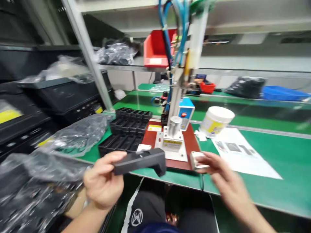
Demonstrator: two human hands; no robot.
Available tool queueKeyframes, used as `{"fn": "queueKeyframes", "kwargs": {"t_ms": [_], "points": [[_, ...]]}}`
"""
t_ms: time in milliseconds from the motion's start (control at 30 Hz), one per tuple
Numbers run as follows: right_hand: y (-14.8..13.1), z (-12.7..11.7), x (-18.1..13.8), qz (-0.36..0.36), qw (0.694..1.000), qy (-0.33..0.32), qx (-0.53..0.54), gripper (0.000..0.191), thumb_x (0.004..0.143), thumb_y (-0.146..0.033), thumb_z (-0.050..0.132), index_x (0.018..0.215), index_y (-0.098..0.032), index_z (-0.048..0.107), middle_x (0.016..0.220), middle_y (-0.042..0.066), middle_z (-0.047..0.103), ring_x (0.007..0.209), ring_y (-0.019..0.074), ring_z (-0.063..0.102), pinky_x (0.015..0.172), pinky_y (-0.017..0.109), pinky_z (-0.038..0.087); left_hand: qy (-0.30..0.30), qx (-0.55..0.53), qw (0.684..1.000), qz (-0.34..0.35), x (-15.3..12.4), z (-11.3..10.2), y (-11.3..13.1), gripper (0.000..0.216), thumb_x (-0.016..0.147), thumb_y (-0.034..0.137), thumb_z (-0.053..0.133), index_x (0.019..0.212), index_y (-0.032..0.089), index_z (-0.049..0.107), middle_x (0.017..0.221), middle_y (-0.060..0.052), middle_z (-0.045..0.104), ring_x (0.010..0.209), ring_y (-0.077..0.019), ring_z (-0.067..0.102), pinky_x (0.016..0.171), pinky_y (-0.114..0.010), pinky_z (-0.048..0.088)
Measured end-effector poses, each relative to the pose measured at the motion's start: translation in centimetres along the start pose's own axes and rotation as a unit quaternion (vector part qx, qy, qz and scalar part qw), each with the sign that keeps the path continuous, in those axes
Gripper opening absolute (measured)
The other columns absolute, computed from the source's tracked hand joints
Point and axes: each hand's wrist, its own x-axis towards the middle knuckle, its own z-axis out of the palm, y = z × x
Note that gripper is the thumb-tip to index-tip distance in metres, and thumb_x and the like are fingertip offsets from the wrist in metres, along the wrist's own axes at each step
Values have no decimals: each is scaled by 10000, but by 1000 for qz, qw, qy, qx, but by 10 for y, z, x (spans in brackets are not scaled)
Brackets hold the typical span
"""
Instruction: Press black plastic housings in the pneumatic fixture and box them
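My left hand (104, 178) is closed around one end of a black plastic part (139, 161), long and flat with a hooked far end. The part is held in the air in front of a small press. Over at the right front corner of the press's dark red base (179, 164), my right hand (221, 171) has its fingers closed around a small white box (195, 160). A similar white block (143, 148) shows at the left, partly behind the black part. The metal fixture (173, 142) of the press stands between my hands on a white plate.
Black compartment trays (121, 140) stand left of the press. To the right are a white tub (216, 121) and a printed sheet (245, 152). A blue box (186, 111) sits behind the press, below blue hoses (179, 32). Plastic-wrapped bins (60, 97) line the left side.
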Motion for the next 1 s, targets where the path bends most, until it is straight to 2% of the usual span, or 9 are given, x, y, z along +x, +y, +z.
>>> {"fn": "queueKeyframes", "kwargs": {"t_ms": [67, 133, 233, 333, 467, 567, 733, 867, 1000], "points": [[-7, 14, -18, 47, 989, -76, 117, 653, 878, -687, 571, 1402, -313, 458, 1154, 126, 642, 977, 285, 658, 797, 420, 582, -86, -104, 991, -17, -15, 26, 11, 329, 795, 28, 642, 1017, 236, 516, 968, -37, 690, 884, -201, 697, 753, -389, 618], [-5, 33, -27, 94, 967, -97, 215, 619, 894, -659, 570, 1390, -310, 444, 1006, 88, 669, 873, 261, 667, 781, 402, 571, -153, -177, 972, -34, -28, 41, 14, 293, 873, 88, 579, 1084, 279, 510, 1011, -46, 689, 948, -205, 691, 798, -409, 614], [4, 48, -28, 95, 978, 0, 188, 357, 940, -518, 587, 1209, -286, 551, 852, 30, 650, 700, 194, 630, 669, 300, 546, -263, -225, 932, -106, -36, 51, 7, 353, 899, 219, 603, 1212, 302, 461, 1229, -114, 626, 1132, -233, 631, 881, -398, 587], [6, 44, -7, -7, 995, 79, 67, 240, 917, -399, 652, 1110, -268, 597, 1056, 56, 638, 933, 224, 632, 813, 317, 536, -359, -257, 876, -192, -25, 63, -5, 554, 868, 529, 595, 1321, 262, 423, 1392, -174, 491, 1268, -278, 530, 948, -387, 546], [-5, 38, 49, -171, 982, 82, -11, 225, 905, -327, 671, 1109, -263, 600, 1163, 72, 602, 1094, 256, 580, 942, 391, 494, -267, -193, 920, -212, 16, 103, -21, 317, 975, 446, 426, 1200, 251, 535, 1199, -93, 603, 1146, -198, 576, 990, -348, 468], [-8, 41, 94, -240, 963, 115, -48, 258, 907, -309, 666, 1149, -260, 590, 1187, 77, 591, 1138, 264, 552, 1007, 443, 449, -222, -170, 938, -203, 51, 143, -38, 286, 975, 433, 424, 1095, 227, 582, 1111, -62, 626, 1036, -184, 582, 941, -330, 446], [10, 48, 128, -222, 956, 167, -98, 258, 912, -318, 628, 1151, -236, 580, 1144, 90, 597, 1098, 264, 558, 992, 466, 457, -239, -211, 911, -262, 71, 185, -70, 299, 918, 457, 470, 937, 192, 606, 929, -37, 630, 877, -171, 574, 813, -289, 462], [23, 52, 128, -215, 956, 175, -94, 260, 926, -302, 602, 1174, -229, 575, 1188, 95, 590, 1149, 266, 538, 1026, 468, 433, -246, -212, 900, -292, 62, 192, -79, 311, 905, 433, 447, 960, 190, 633, 872, -28, 635, 777, -159, 567, 703, -268, 463], [24, 56, 130, -209, 954, 202, -79, 169, 945, -310, 573, 1084, -219, 605, 1108, 85, 616, 1063, 248, 577, 972, 439, 459, -251, -196, 897, -307, 58, 192, -79, 322, 898, 414, 433, 889, 183, 657, 847, -42, 645, 770, -174, 574, 718, -295, 466]]}}
